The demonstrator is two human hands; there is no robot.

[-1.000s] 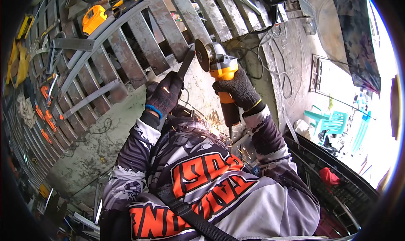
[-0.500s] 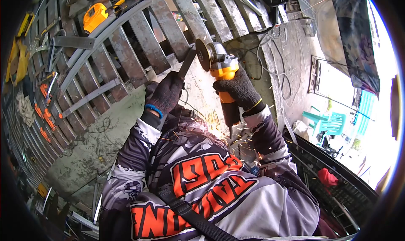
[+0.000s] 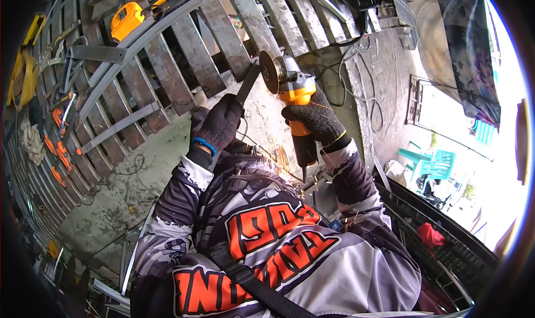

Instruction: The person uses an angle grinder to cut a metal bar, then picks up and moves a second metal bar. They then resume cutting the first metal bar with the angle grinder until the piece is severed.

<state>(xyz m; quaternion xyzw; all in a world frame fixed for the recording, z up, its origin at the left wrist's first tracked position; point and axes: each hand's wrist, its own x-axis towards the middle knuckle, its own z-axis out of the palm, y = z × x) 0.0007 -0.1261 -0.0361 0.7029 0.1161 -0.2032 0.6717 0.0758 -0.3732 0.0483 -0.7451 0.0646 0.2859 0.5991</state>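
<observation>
My right hand [image 3: 319,118], in a dark knit glove, is wrapped round the body of a yellow and black angle grinder [image 3: 295,89]. Its disc [image 3: 270,73] stands upright at the far end of a dark flat metal bar [image 3: 248,84]; whether they touch is hard to tell. My left hand [image 3: 220,123], gloved too and with a blue band at the wrist, is closed on that bar. Orange sparks [image 3: 281,161] fly down between my forearms toward my shirt.
A slatted metal bench [image 3: 170,76] fills the upper left. On it lie a yellow tape measure [image 3: 127,21], a metal square [image 3: 97,54] and orange-handled clamps [image 3: 60,148]. A cable [image 3: 372,95] loops on the ground at right, with green chairs [image 3: 432,165] beyond.
The spray of sparks has thinned and dimmed. Both hands, the grinder and the bar stay in nearly the same place.
</observation>
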